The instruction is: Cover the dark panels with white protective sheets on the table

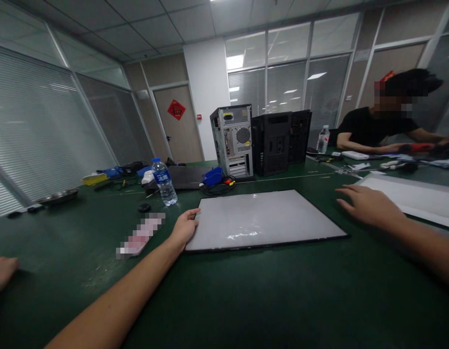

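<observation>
A flat white panel with a thin black edge (260,220) lies on the green table in front of me, its surface glossy with some bright reflections. My left hand (185,229) grips the panel's left edge, thumb and forefinger at the rim; its other fingers are partly hidden. To the right, my right hand (371,206) is open with fingers stretched out and holds nothing. It is apart from the panel, beside a second white sheet-like panel (424,196) that my forearm partly covers.
Computer towers (242,140) stand behind the panel. A water bottle (165,184), a black round lid (144,208) and a pinkish phone-like slab (142,236) are at left. Another person's hand (2,274) rests at the far left. A co-worker (377,128) sits at the right.
</observation>
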`<state>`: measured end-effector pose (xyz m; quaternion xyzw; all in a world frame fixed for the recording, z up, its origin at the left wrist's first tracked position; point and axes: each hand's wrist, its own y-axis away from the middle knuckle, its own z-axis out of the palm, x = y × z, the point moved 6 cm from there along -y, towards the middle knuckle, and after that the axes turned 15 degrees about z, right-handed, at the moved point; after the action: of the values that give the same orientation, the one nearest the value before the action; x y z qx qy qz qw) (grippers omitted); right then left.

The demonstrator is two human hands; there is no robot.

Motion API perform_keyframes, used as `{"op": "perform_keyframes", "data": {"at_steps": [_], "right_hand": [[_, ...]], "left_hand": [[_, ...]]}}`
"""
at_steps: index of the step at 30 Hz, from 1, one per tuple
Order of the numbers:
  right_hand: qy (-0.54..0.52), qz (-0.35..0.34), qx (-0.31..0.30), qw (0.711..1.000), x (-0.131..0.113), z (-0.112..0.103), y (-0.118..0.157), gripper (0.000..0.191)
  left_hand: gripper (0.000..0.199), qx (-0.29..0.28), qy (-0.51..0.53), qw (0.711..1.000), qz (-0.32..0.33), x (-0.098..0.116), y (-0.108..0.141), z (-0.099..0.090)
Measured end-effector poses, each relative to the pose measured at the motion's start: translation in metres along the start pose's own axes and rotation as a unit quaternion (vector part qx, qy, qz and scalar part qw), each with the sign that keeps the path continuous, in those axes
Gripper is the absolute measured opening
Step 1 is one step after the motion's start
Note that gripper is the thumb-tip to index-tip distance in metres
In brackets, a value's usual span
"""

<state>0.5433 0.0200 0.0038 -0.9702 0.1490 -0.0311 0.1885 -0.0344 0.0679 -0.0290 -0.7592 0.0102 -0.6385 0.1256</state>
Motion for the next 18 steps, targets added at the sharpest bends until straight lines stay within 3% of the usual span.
{"op": "perform_keyframes", "data": {"at_steps": [2, 4, 6, 8, 13, 18], "right_hand": [[0.046, 0.117, -0.014, 0.992, 0.052, 0.015, -0.011, 0.068], [0.044, 0.262, -0.074, 0.961, 0.098, 0.030, -0.013, 0.078], [0.023, 0.338, -0.133, 0.931, 0.121, 0.041, -0.008, 0.083], [0.018, 0.315, -0.147, 0.937, 0.119, 0.042, -0.008, 0.078], [0.037, 0.195, -0.116, 0.973, 0.084, 0.033, -0.010, 0.053], [0.017, 0.153, -0.116, 0.981, 0.069, 0.035, -0.017, 0.057]], "left_hand": [[0.054, -0.004, 0.005, 1.000, -0.003, 0.000, 0.000, 0.001], [0.057, -0.009, 0.011, 1.000, -0.005, 0.000, 0.000, 0.001], [0.059, -0.010, 0.013, 1.000, -0.004, 0.000, 0.000, 0.001], [0.059, -0.007, 0.011, 1.000, -0.005, 0.000, 0.000, 0.001], [0.061, -0.005, 0.012, 1.000, -0.005, 0.001, 0.001, 0.001], [0.062, -0.007, 0.021, 1.000, -0.008, -0.001, 0.000, 0.001]]}}
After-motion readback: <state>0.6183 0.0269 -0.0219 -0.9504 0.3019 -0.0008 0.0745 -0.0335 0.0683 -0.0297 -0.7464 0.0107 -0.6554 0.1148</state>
